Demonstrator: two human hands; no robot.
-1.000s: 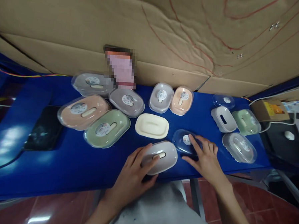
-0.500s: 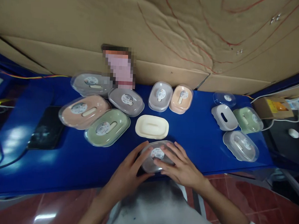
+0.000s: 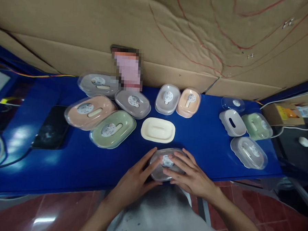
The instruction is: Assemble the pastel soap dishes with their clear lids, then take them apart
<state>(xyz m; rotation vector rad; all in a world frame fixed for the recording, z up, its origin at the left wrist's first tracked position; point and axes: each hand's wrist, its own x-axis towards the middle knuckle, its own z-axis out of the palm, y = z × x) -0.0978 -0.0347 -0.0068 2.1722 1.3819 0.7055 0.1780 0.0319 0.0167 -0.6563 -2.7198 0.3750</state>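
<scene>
At the near edge of the table, a grey soap box with a clear lid [image 3: 156,169] sits between both hands. A round printed label [image 3: 167,160] is on its lid. My left hand [image 3: 137,175] grips the left end, thumb along the near side and fingers on the far rim and top. My right hand [image 3: 192,172] lies over the lid and right end, its fingers bent across the top and touching the label. The fingers cover much of the box. Just beyond it rests a cream oval tray [image 3: 157,130] without a lid.
Left on the blue table [image 3: 89,170] are several lidded boxes, including a green box [image 3: 125,122] and a pink box [image 3: 103,104]. A grey box [image 3: 161,103] and a peach box [image 3: 194,105] stand behind. Right: an uncovered box [image 3: 227,124] and loose lid [image 3: 225,102]. A black tablet-like slab [image 3: 52,127] lies left.
The view has shifted slightly. Both hands keep hold of the grey soap box, with almost no change in their grip; the other boxes stay in place.
</scene>
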